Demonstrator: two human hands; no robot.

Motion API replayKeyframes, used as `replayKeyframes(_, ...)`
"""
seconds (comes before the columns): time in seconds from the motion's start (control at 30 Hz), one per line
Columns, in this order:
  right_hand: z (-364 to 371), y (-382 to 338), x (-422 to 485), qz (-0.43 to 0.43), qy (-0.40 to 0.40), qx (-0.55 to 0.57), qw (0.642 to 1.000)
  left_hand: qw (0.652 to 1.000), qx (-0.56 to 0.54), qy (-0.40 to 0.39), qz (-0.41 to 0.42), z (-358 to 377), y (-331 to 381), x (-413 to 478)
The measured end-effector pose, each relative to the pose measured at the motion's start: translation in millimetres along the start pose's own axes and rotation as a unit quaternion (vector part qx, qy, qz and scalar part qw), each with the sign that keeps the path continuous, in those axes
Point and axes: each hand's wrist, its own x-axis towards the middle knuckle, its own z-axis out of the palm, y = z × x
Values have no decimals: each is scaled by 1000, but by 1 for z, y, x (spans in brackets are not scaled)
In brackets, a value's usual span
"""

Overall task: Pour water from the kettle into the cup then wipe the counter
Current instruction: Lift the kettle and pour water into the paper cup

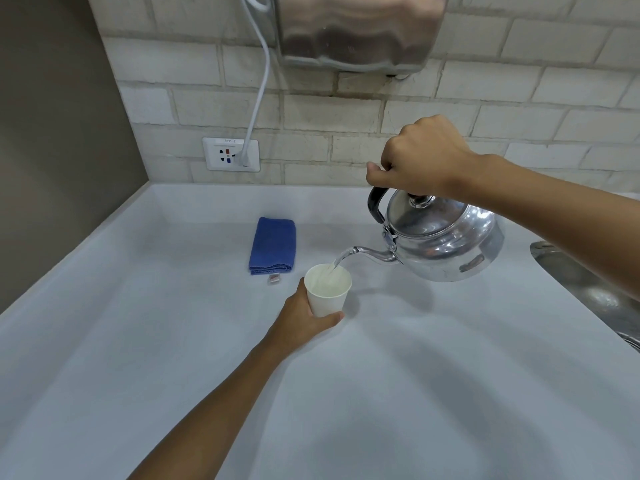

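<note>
A shiny steel kettle [446,237] hangs tilted above the white counter [173,341], its spout pointing left and down. My right hand [419,157] is shut around the kettle's black handle from above. A thin stream of water runs from the spout into a white paper cup [327,292] that stands on the counter. My left hand [299,320] wraps the cup's lower left side. A folded blue cloth [273,245] lies flat on the counter behind and left of the cup, untouched.
A steel sink [588,285] sits at the right edge. On the tiled wall are a socket [231,154] with a white cable [258,81] plugged in, and a metal dispenser [356,29] above. A brown wall [52,133] closes the left side.
</note>
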Motion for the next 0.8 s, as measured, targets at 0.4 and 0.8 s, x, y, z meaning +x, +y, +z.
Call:
replayKeyframes(0.4,0,2,-2,1,-2,1,1000,1000,11,3,-5,0,-1,0)
replayKeyframes(0.8,-2,3,-2,-5,2,-5,1000,1000,11,6,-4,0,-1,0)
